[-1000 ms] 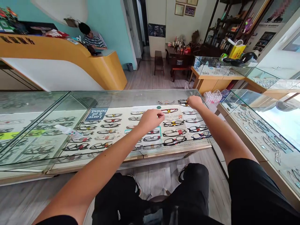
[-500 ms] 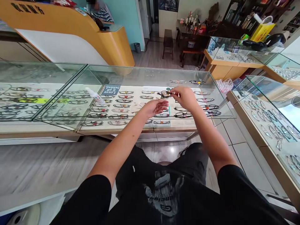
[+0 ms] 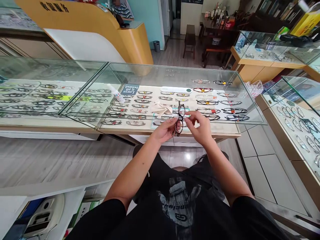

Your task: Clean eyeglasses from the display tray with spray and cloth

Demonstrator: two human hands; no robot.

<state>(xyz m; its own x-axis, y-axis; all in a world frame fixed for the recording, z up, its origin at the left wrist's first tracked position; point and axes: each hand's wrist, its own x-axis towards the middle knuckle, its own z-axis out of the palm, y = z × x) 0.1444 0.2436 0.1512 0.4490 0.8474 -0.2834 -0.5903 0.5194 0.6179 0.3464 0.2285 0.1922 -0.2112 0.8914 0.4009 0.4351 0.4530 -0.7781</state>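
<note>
A pair of dark-framed eyeglasses [image 3: 180,110] is held up on end over the front edge of the glass display case [image 3: 160,130]. My left hand [image 3: 164,131] grips its lower part with thumb and fingers. At the other side of the frame, my right hand [image 3: 201,129] has thumb and index fingertip on the rim, the other fingers curled. Just behind lies a crumpled pale cloth [image 3: 161,108] inside the case. Rows of eyeglasses with small coloured tags surround it, and a white bottle [image 3: 116,93] is to the left.
A dark card with white lettering [image 3: 130,89] is in the case. More glass cases stand at left and at right [image 3: 297,123]. Beyond are an orange counter [image 3: 136,43], a bin [image 3: 156,46] and a wooden bench [image 3: 190,38]. A person's striped sleeve shows at the top.
The eyeglasses have come from the case's middle toward me and turned upright. My left hand, earlier open beside them, now grips them. The cloth has come into sight, and the view has shifted.
</note>
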